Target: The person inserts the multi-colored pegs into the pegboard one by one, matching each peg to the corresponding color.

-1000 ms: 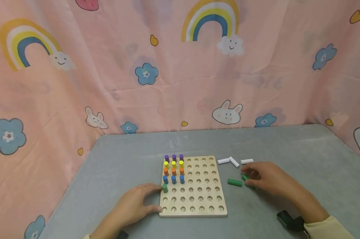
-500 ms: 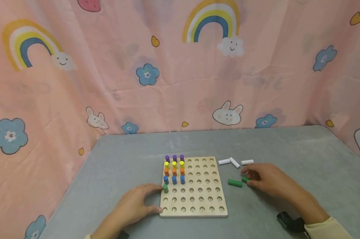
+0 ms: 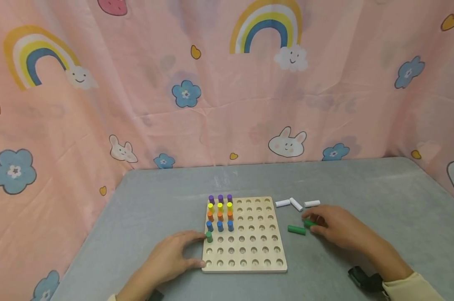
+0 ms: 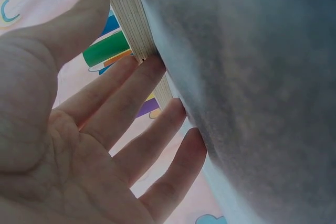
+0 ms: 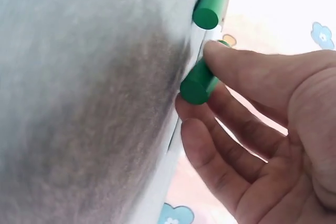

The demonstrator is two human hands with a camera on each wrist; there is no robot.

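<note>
A wooden pegboard [image 3: 253, 251] lies on the table with its upper left holes filled. Purple [image 3: 221, 199], yellow [image 3: 220, 207], orange [image 3: 220, 216] and blue pegs [image 3: 220, 226] stand in rows of three. Below them one green peg [image 3: 209, 237] stands in the leftmost hole. My left hand [image 3: 170, 257] rests against the board's left edge, its fingers loosely spread along the side and its thumb at the near corner. Right of the board, my right hand [image 3: 339, 225] pinches a loose green peg [image 5: 198, 83] between thumb and fingers, low at the tabletop.
Another green peg [image 3: 296, 230] lies between the board and my right hand. Three white pegs, one of them a tilted white peg [image 3: 296, 204], lie farther back. The grey table [image 3: 166, 196] ends at a pink patterned curtain [image 3: 219, 125].
My right fingers have closed in on the green peg, which has turned slightly and now shows less beyond the fingertips. The left hand and the board stay in place.
</note>
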